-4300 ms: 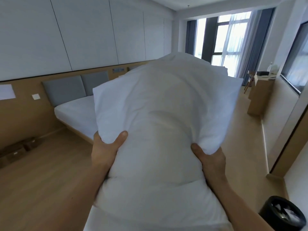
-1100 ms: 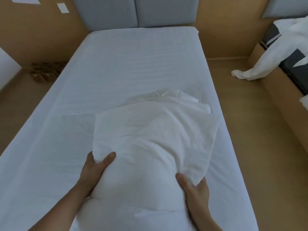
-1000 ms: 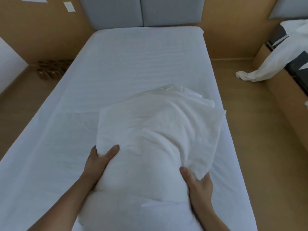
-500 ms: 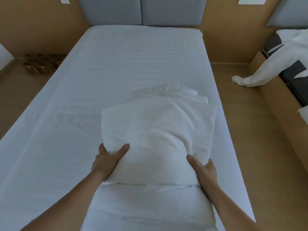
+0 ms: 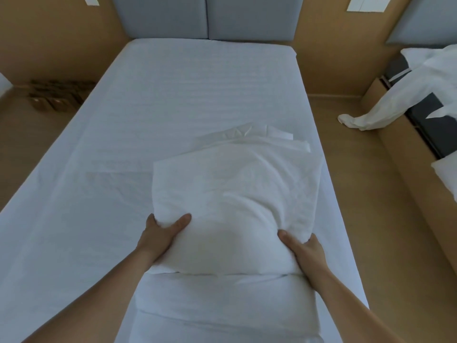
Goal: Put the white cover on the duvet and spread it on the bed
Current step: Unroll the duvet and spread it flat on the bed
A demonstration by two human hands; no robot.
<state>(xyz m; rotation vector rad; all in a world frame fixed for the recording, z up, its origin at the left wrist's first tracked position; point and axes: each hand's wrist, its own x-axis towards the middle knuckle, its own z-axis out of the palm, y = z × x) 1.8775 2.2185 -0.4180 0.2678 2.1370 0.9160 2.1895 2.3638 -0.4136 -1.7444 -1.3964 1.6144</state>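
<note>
Lowered from chest height a few seconds ago, the folded white duvet point(image 5: 237, 199) now rests on the near right part of the bed point(image 5: 173, 100), its lower fold reaching toward the foot. Left hand point(image 5: 160, 236) grips its near left corner, thumb pressed on top and the other fingers tucked under, out of sight. Right hand point(image 5: 304, 253) holds the near right corner, thumb on top and fingers point(image 5: 313, 240) curled round the edge. Grey headboard point(image 5: 205, 16) stands at the far end. A loose white sheet point(image 5: 395, 100) hangs off a second bed at right; brown boxes point(image 5: 54, 97) sit on the floor at left.
</note>
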